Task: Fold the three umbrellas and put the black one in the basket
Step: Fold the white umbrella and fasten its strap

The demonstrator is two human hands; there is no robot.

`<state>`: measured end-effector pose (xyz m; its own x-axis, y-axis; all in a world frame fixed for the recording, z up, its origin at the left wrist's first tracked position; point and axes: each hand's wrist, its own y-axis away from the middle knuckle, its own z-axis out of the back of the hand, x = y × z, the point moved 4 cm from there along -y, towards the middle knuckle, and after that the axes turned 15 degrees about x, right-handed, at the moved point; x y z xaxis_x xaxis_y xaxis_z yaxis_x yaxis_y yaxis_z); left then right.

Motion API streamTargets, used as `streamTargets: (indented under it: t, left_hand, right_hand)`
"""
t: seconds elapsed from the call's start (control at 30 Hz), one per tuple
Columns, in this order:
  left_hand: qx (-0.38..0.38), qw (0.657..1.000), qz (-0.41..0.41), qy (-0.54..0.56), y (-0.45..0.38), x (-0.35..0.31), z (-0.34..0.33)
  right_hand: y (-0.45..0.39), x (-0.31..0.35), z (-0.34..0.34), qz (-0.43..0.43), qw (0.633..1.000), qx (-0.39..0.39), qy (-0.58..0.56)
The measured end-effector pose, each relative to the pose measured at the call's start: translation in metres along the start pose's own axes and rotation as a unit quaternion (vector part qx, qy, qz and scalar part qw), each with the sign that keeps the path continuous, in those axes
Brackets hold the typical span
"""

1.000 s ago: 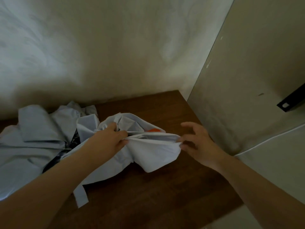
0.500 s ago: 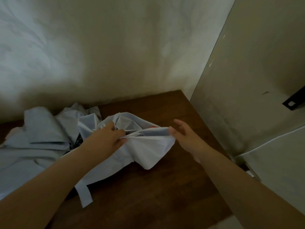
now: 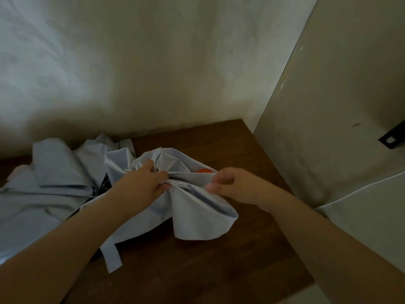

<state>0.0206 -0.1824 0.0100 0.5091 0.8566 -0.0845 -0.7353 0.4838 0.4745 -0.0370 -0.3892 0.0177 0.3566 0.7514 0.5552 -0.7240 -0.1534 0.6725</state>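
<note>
Item: pale grey-blue umbrella, canopy limp, lying on the brown wooden tabletop near its right end, close to the wall corner.

Holding: left hand grips the gathered pleats at the middle of the canopy, fingers curled into the cloth. Right hand pinches the pleat edges just beside it, thumb and fingertips closed on the fabric. A loose panel hangs below both hands onto the tabletop.

Detail: an orange part shows among the folds behind the right hand; what it is cannot be told. The closing strap trails free toward the near edge.

Adjacent: a second heap of pale fabric at the left, touching the umbrella, something dark showing between them.

Step, as judged: the canopy panels are being collected into pleats; folding is at an early stage.

Next move calls for: smoothing the loose panel, wrapping the pleats round the shaft, then fastening the strap.

No black umbrella or basket in view.
</note>
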Motion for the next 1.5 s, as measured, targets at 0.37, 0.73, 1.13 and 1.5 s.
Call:
streamTargets:
  t: [0.37, 0.73, 1.13, 1.5]
  left_hand:
    - [-0.002, 1.000, -0.007, -0.010, 0.001, -0.001, -0.001]
    - [0.005, 1.000, -0.010, -0.007, 0.003, -0.004, 0.000]
    - [0.018, 1.000, -0.014, -0.010, 0.002, -0.006, 0.000]
    - [0.038, 0.999, -0.009, -0.022, 0.005, -0.010, 0.000]
  right_hand:
    - [-0.009, -0.030, 0.005, -0.202, 0.973, -0.087, 0.069]
    - [0.009, -0.024, 0.026, -0.122, 0.988, -0.099, 0.009]
    - [0.007, -0.025, 0.016, -0.167, 0.980, -0.074, -0.080]
    - [0.015, -0.024, 0.022, -0.125, 0.990, -0.053, -0.031]
